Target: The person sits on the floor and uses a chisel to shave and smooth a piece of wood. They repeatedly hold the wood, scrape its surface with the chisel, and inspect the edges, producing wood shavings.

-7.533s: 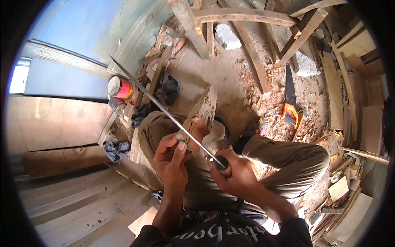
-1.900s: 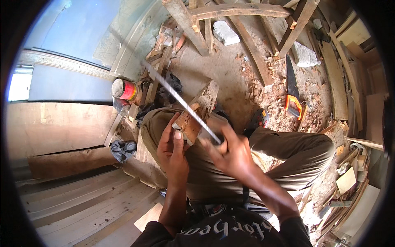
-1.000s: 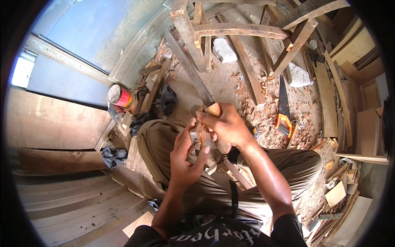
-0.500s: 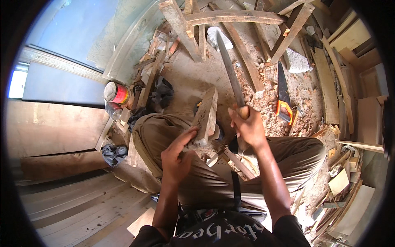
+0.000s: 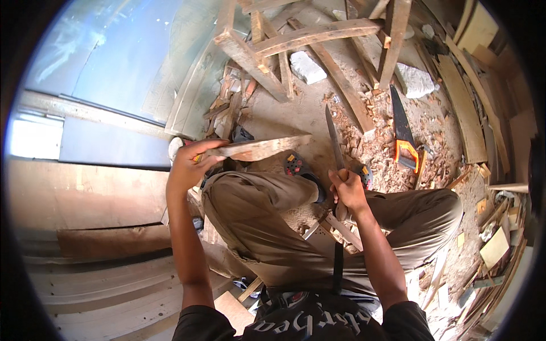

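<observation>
My left hand point(image 5: 189, 163) grips one end of a short, rough piece of wood point(image 5: 261, 149), which points rightward above my left knee. In my right hand point(image 5: 349, 192) is the wooden handle of a machete point(image 5: 334, 133). Its long, dark blade points away from me, slightly left, and its tip narrows to a point. The far end of the wood stops a little left of the blade, with a gap between them. Beneath them show my dark clogs point(image 5: 296, 165), one partly hidden behind my right hand.
A handsaw point(image 5: 401, 122) with an orange and black handle lies on wood chips at the right. A wooden frame point(image 5: 318, 37) stands ahead, near white chunks point(image 5: 414, 80). Boards point(image 5: 463, 108) and offcuts line the right side; a plywood panel point(image 5: 96, 193) is at the left.
My left hand has moved left and farther away with the wood, turning it from steep to nearly level. The machete has dropped slightly and its blade is seen more foreshortened.
</observation>
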Motion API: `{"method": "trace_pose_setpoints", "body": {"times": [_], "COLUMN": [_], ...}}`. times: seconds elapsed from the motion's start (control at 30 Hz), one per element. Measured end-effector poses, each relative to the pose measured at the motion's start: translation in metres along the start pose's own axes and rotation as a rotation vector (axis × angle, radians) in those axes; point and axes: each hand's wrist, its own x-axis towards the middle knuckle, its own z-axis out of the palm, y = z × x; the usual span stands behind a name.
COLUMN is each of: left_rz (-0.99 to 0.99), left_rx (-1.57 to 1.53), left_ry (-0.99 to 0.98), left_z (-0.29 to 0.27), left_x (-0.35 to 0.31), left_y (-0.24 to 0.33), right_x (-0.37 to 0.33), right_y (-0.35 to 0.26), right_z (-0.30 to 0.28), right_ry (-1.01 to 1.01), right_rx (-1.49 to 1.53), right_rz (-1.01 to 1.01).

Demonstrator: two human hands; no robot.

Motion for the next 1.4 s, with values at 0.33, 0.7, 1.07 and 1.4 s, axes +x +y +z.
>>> {"method": "trace_pose_setpoints", "body": {"times": [0.33, 0.7, 1.07, 1.4], "left_rz": [-0.135, -0.288, -0.173, -0.201], "left_rx": [-0.709, -0.622, -0.858, -0.617], "left_ry": [0.709, 0.87, 0.542, 0.339], "left_z": [0.036, -0.013, -0.028, 0.0], "left_x": [0.054, 0.122, 0.173, 0.165], "left_y": [-0.012, -0.097, -0.086, -0.003], "right_x": [0.015, 0.021, 0.045, 0.043], "right_y": [0.018, 0.029, 0.057, 0.055], "right_z": [-0.008, 0.002, 0.009, -0.004], "right_ry": [0.009, -0.054, -0.056, 0.0], "right_rx": [-0.044, -0.176, -0.37, -0.225], "right_rz": [0.079, 0.1, -0.046, 0.128]}}
